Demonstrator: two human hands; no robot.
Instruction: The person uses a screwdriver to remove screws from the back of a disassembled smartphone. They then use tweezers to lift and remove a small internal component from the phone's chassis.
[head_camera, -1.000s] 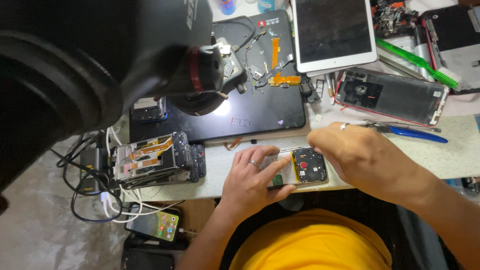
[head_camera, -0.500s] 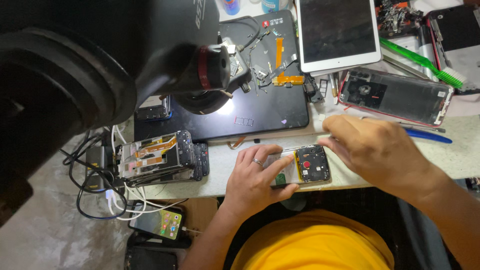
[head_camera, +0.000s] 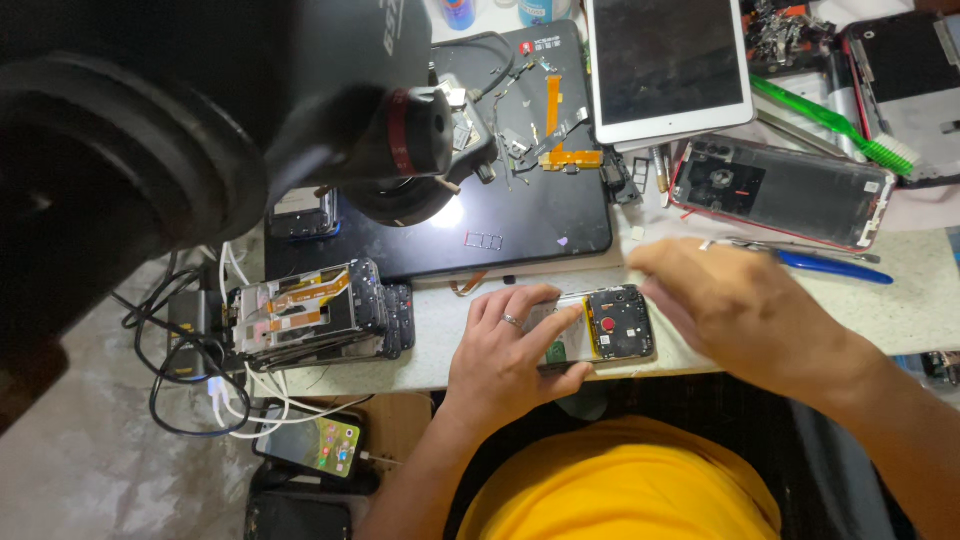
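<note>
Microscope (head_camera: 150, 140) blocking bench, right hand (head_camera: 745, 310) blurred

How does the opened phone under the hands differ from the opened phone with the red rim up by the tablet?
The opened phone under the hands is smaller, pinned by the left hand, with the right hand over its edge; the red-rimmed phone is larger and lies untouched. The first shows a yellow strip and red dot inside; the second shows a dark, mostly bare shell. Both lie flat with their insides exposed.

Opened phone (head_camera: 610, 325) at table edge (head_camera: 440, 375) between both hands, tablet (head_camera: 668, 55) behind, stacked phones (head_camera: 310, 315) left, seemingly tweezers (head_camera: 800, 245) right
</note>
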